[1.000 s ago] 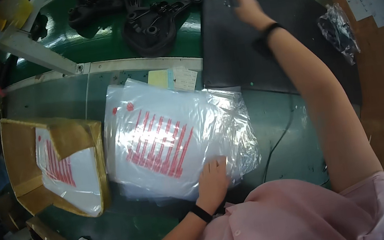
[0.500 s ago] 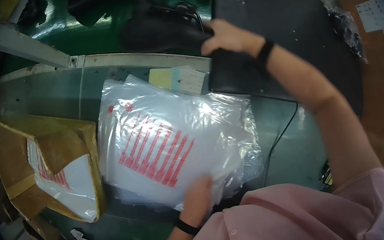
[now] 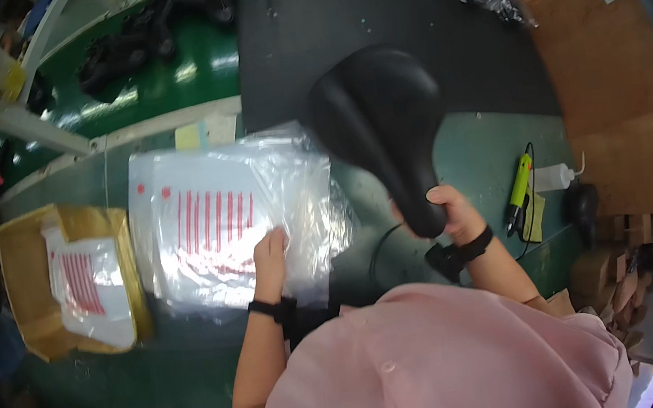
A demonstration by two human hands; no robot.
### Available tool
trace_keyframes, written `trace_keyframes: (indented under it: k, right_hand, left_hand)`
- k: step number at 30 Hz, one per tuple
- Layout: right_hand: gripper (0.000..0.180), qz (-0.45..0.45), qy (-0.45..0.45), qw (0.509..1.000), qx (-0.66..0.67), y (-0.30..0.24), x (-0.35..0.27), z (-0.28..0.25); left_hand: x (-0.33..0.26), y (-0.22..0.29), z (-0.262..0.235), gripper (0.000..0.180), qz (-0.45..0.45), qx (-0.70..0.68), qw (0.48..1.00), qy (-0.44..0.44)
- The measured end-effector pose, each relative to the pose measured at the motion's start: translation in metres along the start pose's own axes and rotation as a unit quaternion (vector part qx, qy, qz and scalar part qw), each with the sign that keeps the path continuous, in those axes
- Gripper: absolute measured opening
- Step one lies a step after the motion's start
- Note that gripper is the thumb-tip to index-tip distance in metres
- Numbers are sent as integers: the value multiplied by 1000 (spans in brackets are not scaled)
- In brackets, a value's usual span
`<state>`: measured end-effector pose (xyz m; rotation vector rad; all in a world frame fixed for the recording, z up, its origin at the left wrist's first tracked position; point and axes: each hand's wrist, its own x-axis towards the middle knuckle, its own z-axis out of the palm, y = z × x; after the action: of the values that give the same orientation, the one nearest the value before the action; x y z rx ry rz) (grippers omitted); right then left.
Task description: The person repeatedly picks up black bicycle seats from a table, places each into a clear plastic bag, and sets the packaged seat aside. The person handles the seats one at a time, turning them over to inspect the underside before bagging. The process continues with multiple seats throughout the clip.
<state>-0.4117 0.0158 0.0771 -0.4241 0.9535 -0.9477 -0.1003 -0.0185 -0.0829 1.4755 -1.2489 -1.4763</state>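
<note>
A black bicycle saddle (image 3: 380, 113) is held up by its narrow nose in my right hand (image 3: 458, 212), whose fingers wrap round it. The saddle's wide end points away from me, over the near edge of the black mat. My left hand (image 3: 271, 263) is on the right part of a stack of clear plastic bags (image 3: 212, 220) with red print. Its fingers are pressed together at the top bag's edge; a pinch of the film appears to be between them, though the fingertips are partly lost in glare.
A cardboard box (image 3: 132, 273) with more printed bags stands at left. A black mat (image 3: 302, 32) covers the back right. More black saddles (image 3: 144, 37) lie on the green surface behind. At right are a yellow-green power screwdriver (image 3: 520, 181) and a white squeeze bottle (image 3: 556, 177).
My right hand has brought the saddle from the far green surface back toward me, to the right of the bags. My left hand stays at the bag stack. The view has shifted right.
</note>
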Motion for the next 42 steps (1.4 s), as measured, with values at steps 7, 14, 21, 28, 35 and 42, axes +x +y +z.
trace_keyframes:
  k: [7,14,21,28,35,42]
  right_hand:
    - [78,-138,292,792,-518,43,-37,-45]
    - [79,-81,222,866,-441,101,-12,-76]
    - [63,-49,143,980,-132,95,-13,-27]
    - [69,-195,159,821,-513,106,10,40]
    - [57,-151,73,678,-716,97,29,60]
    - [56,-117,4,663,-740,71,44,73]
  left_hand:
    - [-7,20,-5,28,-28,-61,996,-54]
    - [-3,22,9,33,69,27,995,61]
    - [2,7,28,12,48,89,995,11]
    - [3,12,21,24,92,84,990,60]
    - [-1,31,-47,18,85,-70,981,162]
    - [-75,161,-24,19,428,187,880,-87]
